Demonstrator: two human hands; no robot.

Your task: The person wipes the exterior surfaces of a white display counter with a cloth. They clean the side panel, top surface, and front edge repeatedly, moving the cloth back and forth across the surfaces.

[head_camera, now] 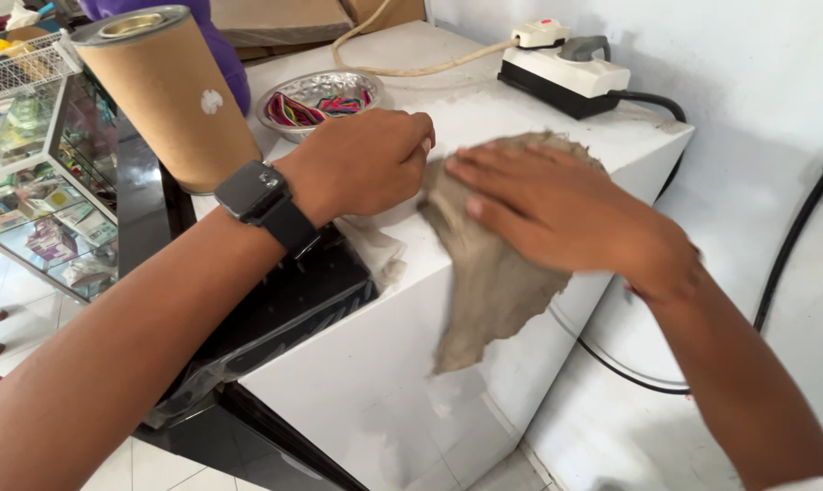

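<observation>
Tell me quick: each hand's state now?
Left hand: closed, pinching the edge of the ragged grey-brown cloth.
Right hand: open, flat on that cloth.

Matt grey-brown cloth (493, 273), perhaps rough, glossy white counter (375, 391), shiny metal bowl (316, 91)

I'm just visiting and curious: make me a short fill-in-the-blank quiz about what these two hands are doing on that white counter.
1. The right hand lies flat on a grey-brown ____.
2. The left hand has a black ____ on its wrist.
3. Behind the hands, the metal bowl holds colourful ____.
4. Left of the bowl stands a tall ____ tube.

Missing words: cloth; watch; bands; cardboard
</observation>
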